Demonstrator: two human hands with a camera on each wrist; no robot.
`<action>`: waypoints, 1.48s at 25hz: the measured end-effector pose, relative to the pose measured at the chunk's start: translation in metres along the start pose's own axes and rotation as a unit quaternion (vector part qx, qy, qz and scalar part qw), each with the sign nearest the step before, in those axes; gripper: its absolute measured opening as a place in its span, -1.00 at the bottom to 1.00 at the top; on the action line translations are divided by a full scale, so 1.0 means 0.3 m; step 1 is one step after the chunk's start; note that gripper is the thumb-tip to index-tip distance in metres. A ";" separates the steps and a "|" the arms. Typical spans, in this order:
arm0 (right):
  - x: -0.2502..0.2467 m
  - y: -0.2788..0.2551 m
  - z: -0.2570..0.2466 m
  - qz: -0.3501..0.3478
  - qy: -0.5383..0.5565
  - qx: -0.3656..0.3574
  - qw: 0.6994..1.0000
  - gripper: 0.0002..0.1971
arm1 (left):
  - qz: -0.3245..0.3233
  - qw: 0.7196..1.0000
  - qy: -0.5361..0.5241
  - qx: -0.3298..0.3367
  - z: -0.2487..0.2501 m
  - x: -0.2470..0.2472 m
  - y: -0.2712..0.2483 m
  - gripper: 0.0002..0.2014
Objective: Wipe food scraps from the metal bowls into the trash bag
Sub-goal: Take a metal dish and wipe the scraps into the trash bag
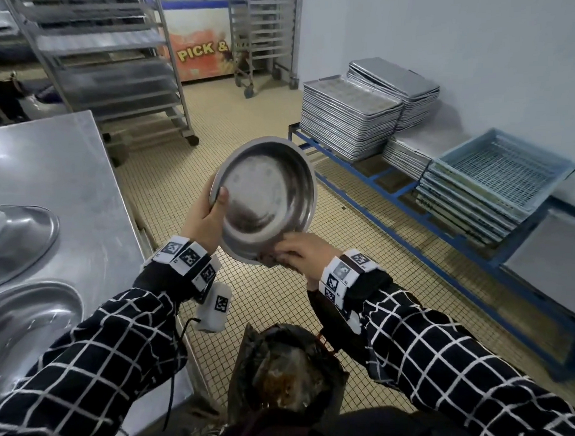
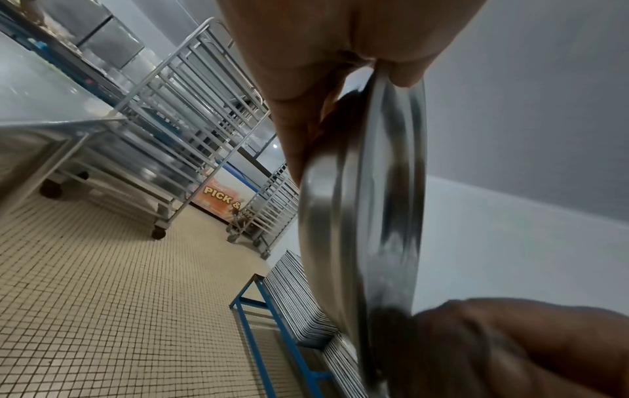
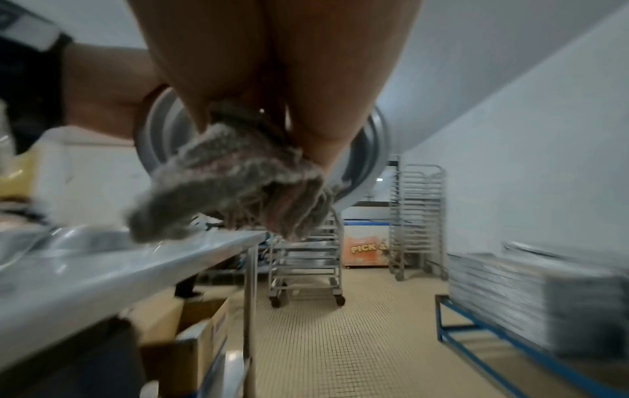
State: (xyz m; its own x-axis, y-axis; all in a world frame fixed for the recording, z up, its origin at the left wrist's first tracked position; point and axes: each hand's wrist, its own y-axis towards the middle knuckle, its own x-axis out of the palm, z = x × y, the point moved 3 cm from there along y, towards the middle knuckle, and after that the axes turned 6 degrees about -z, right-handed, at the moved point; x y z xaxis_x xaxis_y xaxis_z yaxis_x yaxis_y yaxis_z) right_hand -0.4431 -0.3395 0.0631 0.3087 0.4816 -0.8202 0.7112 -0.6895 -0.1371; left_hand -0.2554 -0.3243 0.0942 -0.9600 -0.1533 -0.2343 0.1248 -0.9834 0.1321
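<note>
A round metal bowl (image 1: 269,195) is held tilted toward me above the floor, its inside facing the head camera. My left hand (image 1: 208,217) grips its left rim, thumb inside. In the left wrist view the bowl (image 2: 367,215) shows edge-on under my left hand (image 2: 327,67). My right hand (image 1: 300,253) holds a grey cloth (image 1: 271,256) against the bowl's lower rim. The right wrist view shows the cloth (image 3: 235,183) bunched in my right hand (image 3: 289,94), with the bowl (image 3: 367,161) behind it. The dark trash bag (image 1: 285,368) stands open on the floor below the bowl, brown scraps inside.
A steel table (image 1: 66,180) on my left carries two more metal bowls (image 1: 19,240) (image 1: 32,314). Stacked baking trays (image 1: 351,121) and blue crates (image 1: 502,168) rest on a blue rack at the right. Wheeled tray racks (image 1: 111,61) stand beyond on the tiled floor.
</note>
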 end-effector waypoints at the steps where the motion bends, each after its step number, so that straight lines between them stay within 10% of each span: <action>1: -0.001 -0.017 0.015 0.053 0.083 0.037 0.994 -0.74 | 0.011 1.000 0.001 0.005 0.003 0.003 -0.007 -0.57; 4: 0.015 -0.049 -0.032 0.229 0.319 0.118 0.912 -0.72 | 0.035 0.999 -0.038 -0.004 0.013 0.027 -0.024 -0.53; 6: 0.047 -0.015 -0.112 0.269 0.289 0.071 0.916 -0.68 | 0.047 0.997 -0.056 -0.024 0.032 0.056 -0.045 -0.50; 9: 0.115 0.044 -0.196 0.241 0.124 -0.086 0.959 -0.56 | 0.065 0.995 -0.079 -0.024 0.057 0.067 -0.053 -0.52; 14: 0.139 0.039 0.010 0.131 -0.144 -0.025 0.980 -0.28 | 0.060 0.993 -0.098 -0.013 0.059 0.023 -0.040 -0.72; 19: 0.157 0.048 -0.135 0.133 0.084 -0.069 0.985 -0.42 | 0.044 0.995 -0.088 0.011 0.067 0.054 -0.031 -0.72; 28: 0.112 0.044 0.167 0.100 -0.226 0.174 0.953 -0.26 | 0.003 0.990 -0.097 -0.103 -0.033 0.040 -0.019 -0.54; 31: 0.061 0.064 0.217 0.160 -0.155 0.190 0.956 -0.24 | -0.035 0.973 -0.109 -0.198 -0.172 0.048 -0.029 -0.08; 37: -0.081 0.036 0.201 0.264 0.104 0.180 0.942 -0.63 | -0.086 0.963 -0.150 -0.208 -0.124 0.024 -0.050 -0.52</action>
State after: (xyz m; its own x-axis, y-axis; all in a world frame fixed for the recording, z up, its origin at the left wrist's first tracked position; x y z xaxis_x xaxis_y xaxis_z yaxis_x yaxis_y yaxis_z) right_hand -0.4811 -0.3912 0.0481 0.7031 0.0903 -0.7053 0.1751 -0.9834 0.0486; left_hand -0.2548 -0.3144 0.0545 -0.9968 -0.0106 0.0789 -0.0133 -0.9551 -0.2960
